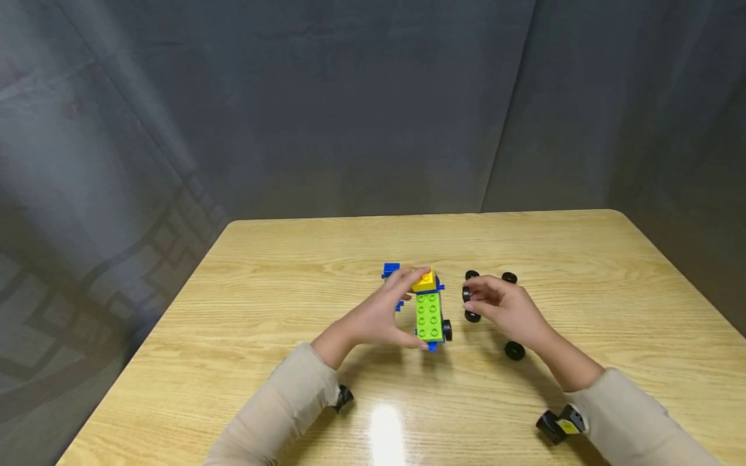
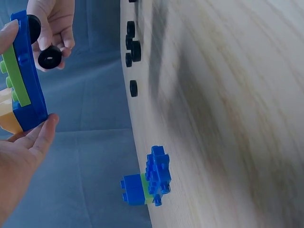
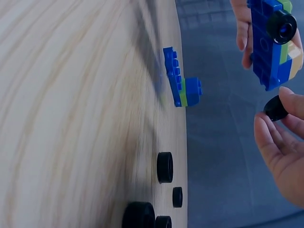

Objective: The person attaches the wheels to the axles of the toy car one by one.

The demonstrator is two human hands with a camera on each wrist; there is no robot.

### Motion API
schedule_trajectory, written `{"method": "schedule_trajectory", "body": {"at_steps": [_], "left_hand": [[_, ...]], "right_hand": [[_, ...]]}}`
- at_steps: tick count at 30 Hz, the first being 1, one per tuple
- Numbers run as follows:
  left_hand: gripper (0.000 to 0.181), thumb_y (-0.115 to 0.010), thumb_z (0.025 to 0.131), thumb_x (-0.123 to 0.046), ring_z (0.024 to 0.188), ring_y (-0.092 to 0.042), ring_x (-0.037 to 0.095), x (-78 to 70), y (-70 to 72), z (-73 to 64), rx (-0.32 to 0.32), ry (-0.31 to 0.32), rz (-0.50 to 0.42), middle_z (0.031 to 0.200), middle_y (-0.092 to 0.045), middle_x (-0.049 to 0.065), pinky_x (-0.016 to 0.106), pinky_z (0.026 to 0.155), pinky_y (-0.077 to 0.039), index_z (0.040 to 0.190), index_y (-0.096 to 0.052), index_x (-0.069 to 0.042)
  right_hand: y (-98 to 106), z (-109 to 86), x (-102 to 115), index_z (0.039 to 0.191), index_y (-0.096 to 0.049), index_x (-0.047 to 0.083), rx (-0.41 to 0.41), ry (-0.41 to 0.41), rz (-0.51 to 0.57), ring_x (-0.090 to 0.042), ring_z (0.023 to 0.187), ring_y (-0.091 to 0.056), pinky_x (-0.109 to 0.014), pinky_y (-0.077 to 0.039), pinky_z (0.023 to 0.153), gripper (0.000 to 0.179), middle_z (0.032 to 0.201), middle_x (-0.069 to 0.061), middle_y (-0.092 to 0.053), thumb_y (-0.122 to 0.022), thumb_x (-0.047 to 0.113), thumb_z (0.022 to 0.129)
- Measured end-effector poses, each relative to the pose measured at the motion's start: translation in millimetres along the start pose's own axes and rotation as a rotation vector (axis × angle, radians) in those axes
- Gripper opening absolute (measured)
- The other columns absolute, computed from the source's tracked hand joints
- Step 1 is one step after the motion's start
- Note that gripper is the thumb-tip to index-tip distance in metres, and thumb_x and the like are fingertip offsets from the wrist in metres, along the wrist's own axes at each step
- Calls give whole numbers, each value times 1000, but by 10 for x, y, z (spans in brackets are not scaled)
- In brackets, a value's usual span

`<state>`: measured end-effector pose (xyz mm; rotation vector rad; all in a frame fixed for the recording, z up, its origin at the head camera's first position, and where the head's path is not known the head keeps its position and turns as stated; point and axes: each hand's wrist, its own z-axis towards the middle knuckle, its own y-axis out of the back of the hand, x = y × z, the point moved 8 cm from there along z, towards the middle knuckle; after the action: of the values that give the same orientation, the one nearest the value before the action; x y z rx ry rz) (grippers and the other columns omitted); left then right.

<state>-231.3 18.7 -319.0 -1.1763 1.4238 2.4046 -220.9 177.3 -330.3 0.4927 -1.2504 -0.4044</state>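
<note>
My left hand [image 1: 379, 315] grips a toy car [image 1: 429, 317] of building bricks by its two ends, holding it above the table. The car has a blue base, a green studded brick on top and a yellow brick [image 1: 425, 282] at the far end. One black wheel [image 3: 281, 27] is fitted on its right side, near the end closest to me. To the right of the car, my right hand [image 1: 508, 309] pinches a loose black wheel [image 2: 42, 59] between thumb and fingers. A gap separates that wheel from the car.
A second blue-and-green brick build [image 3: 183, 90] stands on the wooden table [image 1: 280, 272], partly hidden behind my left hand in the head view. Several loose black wheels [image 1: 515, 351] lie around and beneath my right hand. Dark curtains [image 1: 361, 116] hang behind the table.
</note>
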Motion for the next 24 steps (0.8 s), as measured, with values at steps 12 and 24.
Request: {"method": "schedule_trajectory", "body": {"at_steps": [12, 24], "left_hand": [[105, -78, 59, -33, 114, -33, 15, -16, -63, 7, 16, -12, 6, 135, -18, 6, 28, 90, -36, 139, -12, -19], [104, -78, 59, -32, 113, -34, 14, -13, -103, 16, 29, -15, 12, 135, -18, 5, 26, 89, -36, 139, -12, -19]], "right_hand": [[-81, 29, 37, 110, -51, -4, 27, -9, 72, -24, 88, -54, -24, -46, 68, 33, 100, -15, -56, -59, 8, 81], [-149, 45, 40, 112, -50, -3, 37, -3, 92, -24, 89, -53, -25, -46, 69, 33, 101, -14, -55, -57, 11, 83]]}}
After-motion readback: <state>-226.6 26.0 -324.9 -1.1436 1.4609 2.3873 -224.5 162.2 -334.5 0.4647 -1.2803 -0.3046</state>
